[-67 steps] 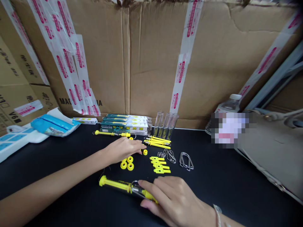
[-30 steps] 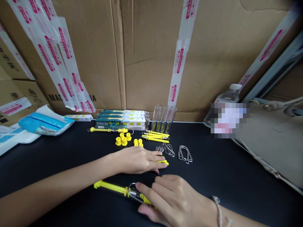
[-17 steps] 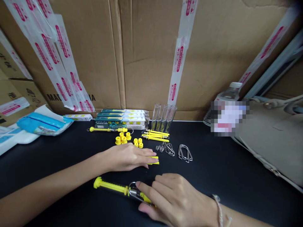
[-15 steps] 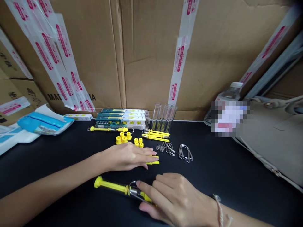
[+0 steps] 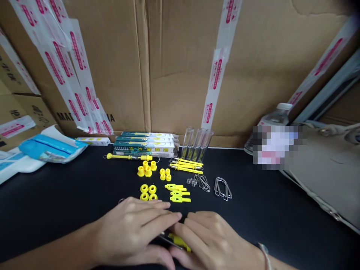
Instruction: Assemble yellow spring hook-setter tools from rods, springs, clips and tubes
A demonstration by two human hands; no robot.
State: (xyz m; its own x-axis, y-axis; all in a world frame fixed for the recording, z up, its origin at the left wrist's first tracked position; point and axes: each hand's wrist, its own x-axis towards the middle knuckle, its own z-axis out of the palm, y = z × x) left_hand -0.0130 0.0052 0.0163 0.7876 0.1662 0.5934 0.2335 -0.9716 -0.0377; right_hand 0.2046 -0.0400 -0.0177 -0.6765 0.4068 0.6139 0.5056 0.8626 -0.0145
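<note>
At the front of the black table, my right hand (image 5: 213, 240) is closed round the yellow end of a spring scale (image 5: 180, 242). My left hand (image 5: 135, 232) lies over the scale's other part, fingers bent round it and hiding most of it. The fingertips of both hands nearly meet. Just beyond them are several yellow rings (image 5: 144, 188) and yellow flat-headed pieces (image 5: 180, 199). Farther back stand yellow caps (image 5: 141, 171), small yellow knobs (image 5: 168, 177), yellow rods with springs (image 5: 187, 170), metal hooks (image 5: 223, 188) and small clear pieces (image 5: 191, 182).
Clear tubes (image 5: 201, 144) stand upright beside stacked boxes (image 5: 146, 144). Another spring scale (image 5: 128, 157) lies before the boxes. A blue packet (image 5: 52, 146) is at the left; a bottle (image 5: 278, 114) and grey bag (image 5: 323, 165) are at the right. Cardboard (image 5: 180, 75) rises behind.
My left hand has come back from the yellow flat-headed pieces to the spring scale, uncovering those pieces and the rings. My right hand still holds the scale. The view has shifted slightly.
</note>
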